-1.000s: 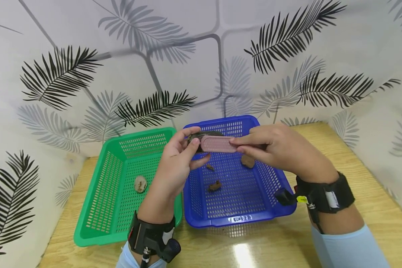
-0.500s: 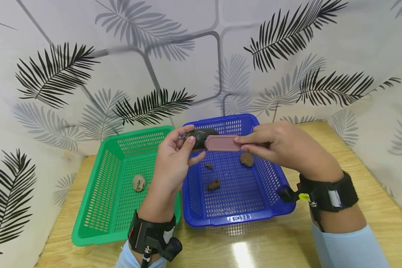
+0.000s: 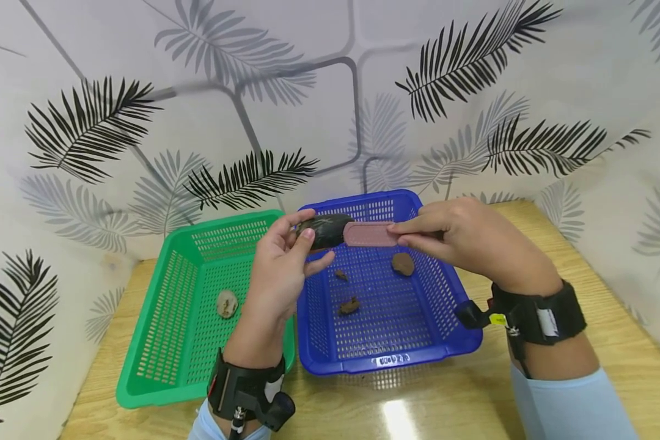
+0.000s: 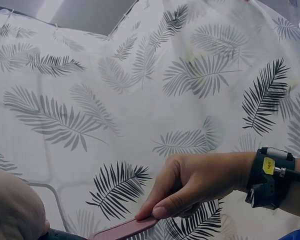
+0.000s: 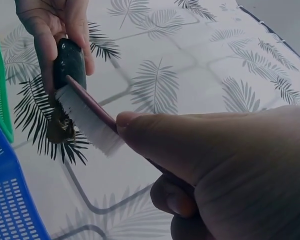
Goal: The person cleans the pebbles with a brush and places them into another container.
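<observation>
My left hand (image 3: 283, 263) grips a dark, smooth stone (image 3: 330, 230) between thumb and fingers, above the blue basket. In the right wrist view a brown, dirt-like patch (image 5: 60, 131) shows at the stone's lower end. My right hand (image 3: 462, 235) pinches one end of a pink brush (image 3: 371, 234) between thumb and fingers. White bristles (image 5: 92, 122) point down from the brush, and its tip overlaps the stone there. In the left wrist view my right hand and part of the brush show at the bottom.
Below the hands stands a blue basket (image 3: 390, 365) with a brown stone (image 3: 403, 264) and small brown lumps (image 3: 349, 306). Left of it a green basket (image 3: 137, 385) holds a pale stone (image 3: 227, 304). Both stand on a wooden table (image 3: 330, 415) before a leaf-patterned backdrop (image 3: 308, 134).
The brush has shifted right relative to the dark stone, uncovering more of its top. The left hand and stone have moved slightly left in the head view.
</observation>
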A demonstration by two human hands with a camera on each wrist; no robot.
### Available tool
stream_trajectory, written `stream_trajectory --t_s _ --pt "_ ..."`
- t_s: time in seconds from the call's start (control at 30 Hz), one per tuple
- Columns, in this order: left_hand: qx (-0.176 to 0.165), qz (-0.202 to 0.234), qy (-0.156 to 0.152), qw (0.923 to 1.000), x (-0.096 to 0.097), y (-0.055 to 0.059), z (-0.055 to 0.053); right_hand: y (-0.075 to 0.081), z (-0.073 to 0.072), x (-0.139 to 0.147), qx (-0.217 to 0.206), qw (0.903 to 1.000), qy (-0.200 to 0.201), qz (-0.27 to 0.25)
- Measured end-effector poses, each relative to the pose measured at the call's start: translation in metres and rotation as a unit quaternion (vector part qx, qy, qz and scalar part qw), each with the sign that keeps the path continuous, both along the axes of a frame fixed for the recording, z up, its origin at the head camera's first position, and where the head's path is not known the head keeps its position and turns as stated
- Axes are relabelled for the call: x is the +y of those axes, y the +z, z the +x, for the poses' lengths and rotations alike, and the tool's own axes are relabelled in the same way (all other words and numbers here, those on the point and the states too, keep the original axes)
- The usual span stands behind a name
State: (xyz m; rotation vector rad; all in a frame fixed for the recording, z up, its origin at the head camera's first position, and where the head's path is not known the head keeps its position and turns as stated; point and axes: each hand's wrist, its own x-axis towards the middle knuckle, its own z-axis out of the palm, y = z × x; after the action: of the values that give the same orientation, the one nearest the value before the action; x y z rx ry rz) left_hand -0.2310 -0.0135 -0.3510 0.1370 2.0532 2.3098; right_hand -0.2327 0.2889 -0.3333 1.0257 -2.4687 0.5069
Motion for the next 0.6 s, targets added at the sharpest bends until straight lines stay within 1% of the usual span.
stream_trajectory --t_s 0.17,0.3,0.43,0.5,0.6 --pt "-0.003 -0.013 0.002 0.9999 -0.0033 -0.0009 0.0 -0.001 -0.0036 0.0033 -0.013 0.9992 -0.034 0.014" --pt "-0.006 -0.013 -0.008 0.9999 -0.0038 -0.0029 -0.0022 -0.003 -0.0055 0.0058 -0.022 0.9982 -0.054 0.01" --pt "-0.009 -0.01 -0.013 0.9998 -0.004 -0.0039 -0.0038 -0.004 -0.0041 0.0063 -0.005 0.9988 -0.044 -0.02" --pt "-0.011 -0.008 -0.013 0.9998 -0.0046 -0.0037 -0.0042 -0.0039 -0.0032 0.0049 0.005 0.9989 -0.029 -0.038" --pt "-0.011 -0.007 -0.01 0.9999 -0.0057 -0.0028 -0.0041 -0.0038 -0.0041 0.0005 0.015 0.9981 0.004 -0.059"
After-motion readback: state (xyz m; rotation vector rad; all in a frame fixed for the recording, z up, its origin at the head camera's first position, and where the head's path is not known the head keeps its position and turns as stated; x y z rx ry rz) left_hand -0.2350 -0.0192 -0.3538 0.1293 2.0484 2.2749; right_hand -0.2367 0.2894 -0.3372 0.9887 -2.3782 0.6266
